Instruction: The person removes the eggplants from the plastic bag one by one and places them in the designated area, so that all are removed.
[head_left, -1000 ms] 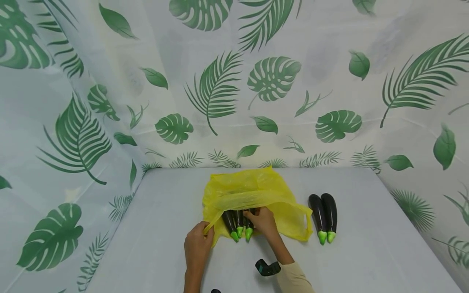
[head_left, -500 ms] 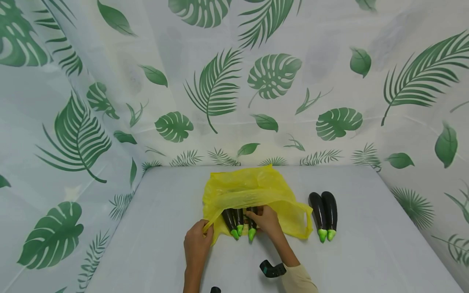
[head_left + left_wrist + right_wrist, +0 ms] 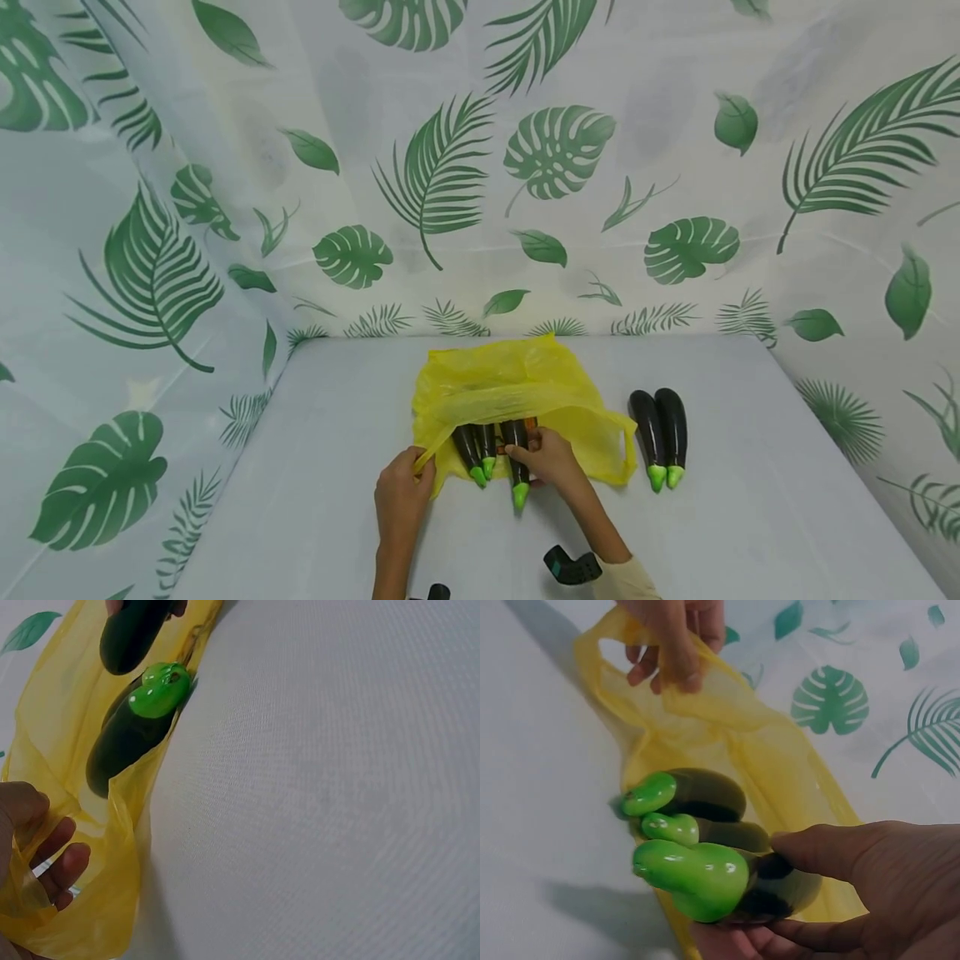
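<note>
A yellow plastic bag (image 3: 491, 367) lies on the table with its mouth facing me. My left hand (image 3: 399, 496) pinches the bag's handle and lifts the left side of the mouth. My right hand (image 3: 557, 460) grips an eggplant (image 3: 519, 475) between thumb and fingers at the mouth, its green stem end toward me and its far end under the yellow film. Beside it, two more eggplants, a left one (image 3: 467, 450) and a right one (image 3: 487, 454), lie in the opening with stem ends out. In the right wrist view the held eggplant (image 3: 697, 877) is nearest the camera.
To the right of the bag, two eggplants, one (image 3: 647, 425) beside the other (image 3: 672, 425), lie side by side on the white table (image 3: 750, 517). A leaf-printed cloth wall (image 3: 555, 250) rises behind the table. A black wrist device (image 3: 572, 568) sits on my right forearm.
My right hand has drawn the rightmost eggplant in the bag's mouth toward me and slightly right, so more of it shows. My left hand keeps its hold on the bag.
</note>
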Motion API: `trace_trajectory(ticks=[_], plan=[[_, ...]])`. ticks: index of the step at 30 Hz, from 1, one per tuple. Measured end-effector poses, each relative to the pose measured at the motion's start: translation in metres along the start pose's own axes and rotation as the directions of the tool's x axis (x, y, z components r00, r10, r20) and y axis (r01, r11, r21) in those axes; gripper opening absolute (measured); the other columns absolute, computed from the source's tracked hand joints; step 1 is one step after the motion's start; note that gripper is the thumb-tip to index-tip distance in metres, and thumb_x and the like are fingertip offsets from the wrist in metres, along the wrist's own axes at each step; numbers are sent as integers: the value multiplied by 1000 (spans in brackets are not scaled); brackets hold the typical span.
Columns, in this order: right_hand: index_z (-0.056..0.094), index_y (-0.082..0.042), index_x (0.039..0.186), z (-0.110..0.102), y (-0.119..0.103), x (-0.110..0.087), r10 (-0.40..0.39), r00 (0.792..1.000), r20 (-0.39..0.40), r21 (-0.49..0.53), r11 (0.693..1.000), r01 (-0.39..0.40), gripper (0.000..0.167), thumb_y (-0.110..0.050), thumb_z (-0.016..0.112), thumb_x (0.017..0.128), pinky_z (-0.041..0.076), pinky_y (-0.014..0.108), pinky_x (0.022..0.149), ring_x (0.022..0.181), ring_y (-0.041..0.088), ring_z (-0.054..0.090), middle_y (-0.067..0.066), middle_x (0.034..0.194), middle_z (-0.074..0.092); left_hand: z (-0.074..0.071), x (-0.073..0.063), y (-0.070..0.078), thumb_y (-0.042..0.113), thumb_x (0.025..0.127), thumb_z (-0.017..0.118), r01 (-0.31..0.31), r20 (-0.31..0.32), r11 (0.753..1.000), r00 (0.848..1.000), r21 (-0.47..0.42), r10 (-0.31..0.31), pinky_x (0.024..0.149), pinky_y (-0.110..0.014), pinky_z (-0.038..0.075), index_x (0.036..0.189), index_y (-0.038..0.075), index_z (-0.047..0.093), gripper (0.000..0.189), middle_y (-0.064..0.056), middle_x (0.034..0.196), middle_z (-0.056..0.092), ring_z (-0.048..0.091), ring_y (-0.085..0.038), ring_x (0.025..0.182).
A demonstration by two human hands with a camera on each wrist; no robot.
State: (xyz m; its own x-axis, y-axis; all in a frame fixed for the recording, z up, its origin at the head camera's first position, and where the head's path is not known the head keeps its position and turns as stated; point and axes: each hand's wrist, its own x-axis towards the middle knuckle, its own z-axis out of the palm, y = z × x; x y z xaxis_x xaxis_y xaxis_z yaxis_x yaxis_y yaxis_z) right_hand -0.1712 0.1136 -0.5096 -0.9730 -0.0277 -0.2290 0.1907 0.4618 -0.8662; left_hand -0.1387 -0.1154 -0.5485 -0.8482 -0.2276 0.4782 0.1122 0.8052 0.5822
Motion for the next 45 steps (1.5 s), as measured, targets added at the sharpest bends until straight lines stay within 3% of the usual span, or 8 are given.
trace_trajectory(ticks=[4,10,18,22,24,27,36,45], plan=[[55,10,120,-3,-1,-9,28,996,82,-11,1000,-27,50,-23,73,87,57,36,55,82,20,59,12,96,54,0,-2,-1,11,81,73,18,16,1000,1000,1,-18,54,-22,42,80,9,69,4,6,64,58,47,-6,58],[58,3,116,-12,-6,-19,47,972,228,15,999,-52,42,-21,74,85,57,38,58,86,19,58,10,98,53,1,0,-3,9,81,72,22,13,1000,1000,2,-22,54,-22,42,81,10,69,3,5,65,58,46,-7,58],[50,6,130,-31,-9,-25,-88,899,430,59,996,69,56,-24,71,88,58,39,60,86,18,62,13,105,58,2,1,-2,10,81,73,19,11,1000,1000,6,-19,55,-22,42,82,8,70,4,5,65,59,47,-6,59],[51,5,130,-37,-12,-28,-155,864,479,74,988,137,54,-25,70,89,58,38,60,87,19,63,13,107,61,2,0,-2,12,81,73,39,23,999,999,12,-40,55,-23,43,83,8,70,5,4,66,60,48,-7,59],[52,5,130,-42,-15,-29,-179,859,480,84,984,158,53,-25,69,90,58,39,60,89,19,63,13,108,61,2,0,-3,12,81,72,46,28,999,999,12,-46,56,-23,43,84,7,70,5,4,67,61,48,-7,60],[52,5,130,-50,-18,-31,-207,866,456,97,978,182,52,-25,68,91,58,39,61,91,20,63,15,110,61,2,1,-2,13,82,72,47,24,999,999,1,-47,56,-23,43,83,6,70,7,4,67,61,48,-7,60],[48,2,136,-75,-11,-34,-205,932,298,126,977,174,58,-30,67,91,58,36,67,100,25,62,21,121,59,2,1,-2,10,80,72,29,-4,1000,1000,-10,-29,55,-23,43,83,6,70,5,3,67,62,48,-7,59],[46,-2,140,-102,-5,-39,-157,979,128,142,980,139,58,-31,65,93,58,34,71,106,25,63,20,122,56,3,-1,-2,11,80,72,30,2,1000,1000,-4,-30,55,-23,43,82,8,70,4,4,66,60,48,-7,59]])
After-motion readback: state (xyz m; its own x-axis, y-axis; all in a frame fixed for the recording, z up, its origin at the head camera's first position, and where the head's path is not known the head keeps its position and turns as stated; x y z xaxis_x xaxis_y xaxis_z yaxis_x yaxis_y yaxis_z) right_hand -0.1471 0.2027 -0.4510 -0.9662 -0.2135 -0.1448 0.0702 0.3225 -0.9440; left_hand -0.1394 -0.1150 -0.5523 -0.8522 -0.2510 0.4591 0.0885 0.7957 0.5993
